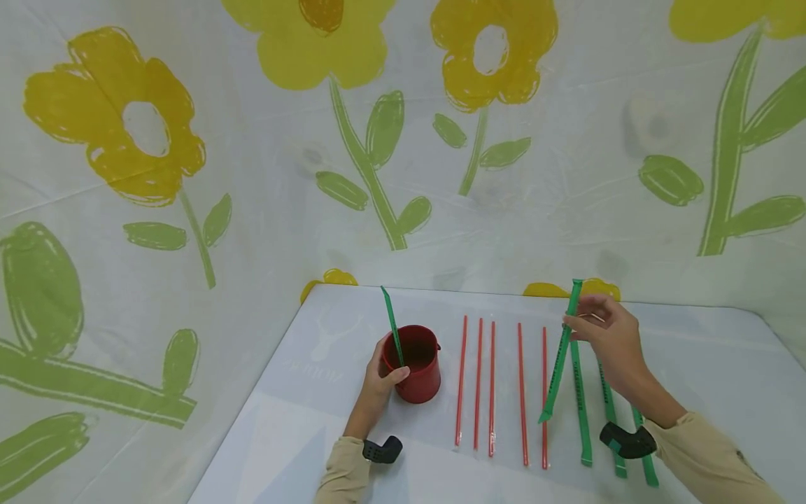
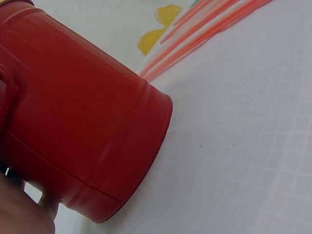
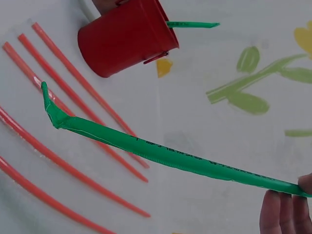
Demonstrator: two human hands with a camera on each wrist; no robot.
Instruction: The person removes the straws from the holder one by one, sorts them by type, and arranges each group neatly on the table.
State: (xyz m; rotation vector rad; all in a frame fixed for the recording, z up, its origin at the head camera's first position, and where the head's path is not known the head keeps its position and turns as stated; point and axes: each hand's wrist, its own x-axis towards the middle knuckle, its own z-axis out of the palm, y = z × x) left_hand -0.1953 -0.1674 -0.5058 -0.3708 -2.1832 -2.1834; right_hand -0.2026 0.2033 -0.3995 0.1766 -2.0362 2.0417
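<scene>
My left hand [image 1: 376,385] grips a small red bucket [image 1: 423,383] by its left side, thumb at the rim. Out of the bucket leans one green wrapped straw [image 1: 391,316], its top end sticking up past the rim. In the air over the right part of the table, my right hand [image 1: 612,336] pinches another green wrapped straw [image 1: 558,371] near its upper end. Dark printing runs along that wrapper, and its lower end is bent over in the right wrist view. The left wrist view shows the bucket's side [image 2: 83,112] close up, with fingers partly hidden behind it.
Several red straws [image 1: 477,385] lie roughly parallel between the hands. Three green wrapped straws [image 1: 581,413] lie under and beside the right forearm. The white table [image 1: 283,427] backs onto a flower-printed cloth [image 1: 264,210]. Each wrist wears a black device [image 1: 382,450].
</scene>
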